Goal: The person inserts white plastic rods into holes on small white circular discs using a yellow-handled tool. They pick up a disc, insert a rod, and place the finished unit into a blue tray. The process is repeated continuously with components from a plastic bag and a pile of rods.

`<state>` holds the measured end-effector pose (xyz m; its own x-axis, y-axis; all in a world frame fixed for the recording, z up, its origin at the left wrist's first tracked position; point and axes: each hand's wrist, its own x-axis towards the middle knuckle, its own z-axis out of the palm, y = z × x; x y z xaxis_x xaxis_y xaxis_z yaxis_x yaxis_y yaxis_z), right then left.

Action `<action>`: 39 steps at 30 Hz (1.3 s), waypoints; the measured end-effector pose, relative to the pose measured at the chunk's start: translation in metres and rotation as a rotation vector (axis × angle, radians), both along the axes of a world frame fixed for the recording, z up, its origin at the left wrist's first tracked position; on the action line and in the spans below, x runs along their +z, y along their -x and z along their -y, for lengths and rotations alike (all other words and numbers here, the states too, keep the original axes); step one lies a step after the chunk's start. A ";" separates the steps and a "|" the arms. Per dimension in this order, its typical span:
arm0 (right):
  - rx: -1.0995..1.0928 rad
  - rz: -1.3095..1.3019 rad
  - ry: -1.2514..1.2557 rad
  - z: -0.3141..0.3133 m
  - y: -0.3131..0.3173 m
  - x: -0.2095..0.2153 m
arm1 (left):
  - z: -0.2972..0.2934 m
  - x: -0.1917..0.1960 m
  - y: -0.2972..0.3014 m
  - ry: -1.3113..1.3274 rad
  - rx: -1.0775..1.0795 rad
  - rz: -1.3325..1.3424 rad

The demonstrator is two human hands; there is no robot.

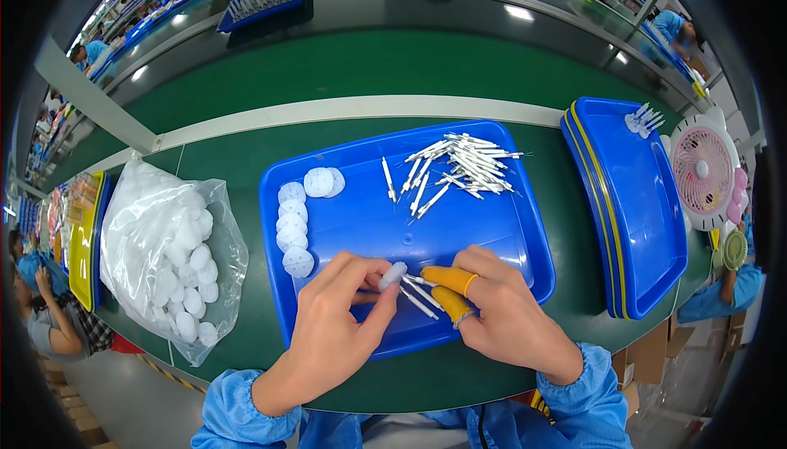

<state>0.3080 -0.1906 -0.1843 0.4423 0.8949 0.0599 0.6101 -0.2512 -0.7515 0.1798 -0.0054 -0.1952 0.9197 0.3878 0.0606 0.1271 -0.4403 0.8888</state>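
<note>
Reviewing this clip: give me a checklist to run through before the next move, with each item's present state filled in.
1. Left hand pinches a white disc: ok.
2. Right hand has a white stick between its fingertips, beside that disc: ok.
3. Yellow finger covers on both hands: not ok, seen only on the right.
4. Stick and disc fully joined: cannot tell, the contact is too small to judge.
5. More sticks within the blue tray: ok, piled toward its far right.
6. Plastic bag open: ok, white pieces show at its mouth.
</note>
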 end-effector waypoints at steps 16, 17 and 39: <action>-0.108 0.033 -0.184 -0.013 0.027 -0.012 | 0.006 -0.006 0.002 -0.072 0.030 0.092; -0.127 0.031 -0.200 -0.013 0.029 -0.012 | 0.006 -0.006 0.002 -0.089 0.030 0.097; -0.177 0.521 -0.078 -0.038 -0.032 -0.023 | -0.012 0.003 0.001 -0.040 0.109 0.011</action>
<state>0.3398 -0.1525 -0.2077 0.4799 0.7935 0.3742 0.8594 -0.3394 -0.3824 0.1783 0.0065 -0.1925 0.8716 0.4823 0.0877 0.1664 -0.4593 0.8725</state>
